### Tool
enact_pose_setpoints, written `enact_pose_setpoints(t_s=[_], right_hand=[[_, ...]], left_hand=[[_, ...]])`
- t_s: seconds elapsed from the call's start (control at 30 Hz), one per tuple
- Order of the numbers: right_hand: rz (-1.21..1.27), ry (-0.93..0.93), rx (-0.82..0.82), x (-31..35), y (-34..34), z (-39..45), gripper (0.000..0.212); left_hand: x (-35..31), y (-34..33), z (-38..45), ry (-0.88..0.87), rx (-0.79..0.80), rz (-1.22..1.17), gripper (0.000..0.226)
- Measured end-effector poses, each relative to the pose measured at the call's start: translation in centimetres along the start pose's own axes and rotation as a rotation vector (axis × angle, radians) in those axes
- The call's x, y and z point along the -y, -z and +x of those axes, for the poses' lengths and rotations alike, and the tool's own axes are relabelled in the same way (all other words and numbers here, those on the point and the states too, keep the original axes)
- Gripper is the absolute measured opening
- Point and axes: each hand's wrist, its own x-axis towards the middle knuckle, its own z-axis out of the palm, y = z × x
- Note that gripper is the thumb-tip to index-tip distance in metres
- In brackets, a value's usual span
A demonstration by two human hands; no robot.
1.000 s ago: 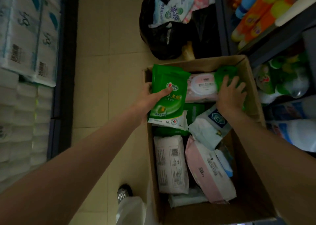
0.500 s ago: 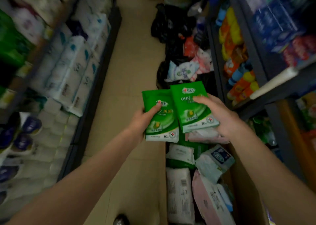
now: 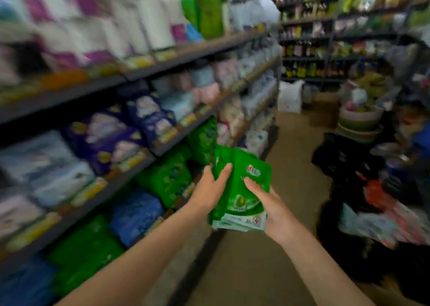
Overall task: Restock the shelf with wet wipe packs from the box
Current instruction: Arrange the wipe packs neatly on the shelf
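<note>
Both hands hold a stack of green wet wipe packs (image 3: pixel 242 184) in front of me, above the aisle floor. My left hand (image 3: pixel 210 189) grips the stack's left edge with the thumb across its front. My right hand (image 3: pixel 267 203) holds it from the lower right, thumb on the front pack. The shelf (image 3: pixel 144 156) runs along the left, with similar green packs (image 3: pixel 169 177) on a lower tier close to the stack. The box is out of view. The picture is blurred by motion.
The left shelving holds tissue and wipe packs in white, purple, blue and pink. Black bags (image 3: pixel 344 156) and piled goods (image 3: pixel 384 222) crowd the floor at right. A tan floor strip (image 3: pixel 293 166) runs down the aisle to more shelves (image 3: pixel 325 38) at the back.
The view swung up from the box to the left shelving. The two green packs, held apart half a second ago, now lie together as one stack between both hands.
</note>
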Motion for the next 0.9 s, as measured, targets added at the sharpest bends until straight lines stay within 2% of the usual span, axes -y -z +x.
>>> enact_pose_setpoints(t_s=[0.07,0.17,0.23,0.27,0.33,0.43,0.53,0.63,0.7,0.77,0.9], right_hand=[[-0.081,0.059,0.095,0.3,-7.1,1.5,0.047],[-0.184,0.254,0.220,1.5,-17.8,2.6,0.065],[-0.231,0.380,0.304,2.5,-24.5,2.9,0.078],[-0.240,0.425,0.350,3.0,-27.6,2.9,0.084],[-0.262,0.506,0.447,3.5,-33.0,3.2,0.087],[-0.383,0.622,0.607,3.4,-39.9,3.3,0.074],[-0.545,0.719,0.765,2.6,-45.5,3.8,0.076],[-0.669,0.798,0.896,2.1,-50.4,4.5,0.060],[-0.727,0.874,0.960,2.6,-53.1,5.2,0.062],[-0.759,0.953,0.985,3.8,-54.8,6.6,0.071],[-0.745,1.087,0.921,7.8,-54.8,10.8,0.079]], left_hand=[[-2.4,7.3,-0.4,-0.017,-0.021,-0.045,0.073],[-6.3,17.7,-2.4,-0.142,0.019,-0.195,0.054],[-8.9,23.7,-4.9,-0.234,-0.042,-0.225,0.046],[-10.0,26.5,-6.2,-0.288,-0.080,-0.213,0.050],[-11.5,31.1,-8.4,-0.412,-0.152,-0.143,0.063],[-12.3,37.4,-10.8,-0.555,-0.325,0.056,0.050],[-12.6,42.3,-12.9,-0.631,-0.459,0.158,0.063],[-12.8,46.4,-14.4,-0.662,-0.612,0.224,0.064],[-13.5,48.5,-14.4,-0.669,-0.690,0.307,0.066],[-14.8,49.7,-13.4,-0.665,-0.741,0.374,0.068],[-18.4,49.1,-8.9,-0.674,-0.825,0.643,0.062]])
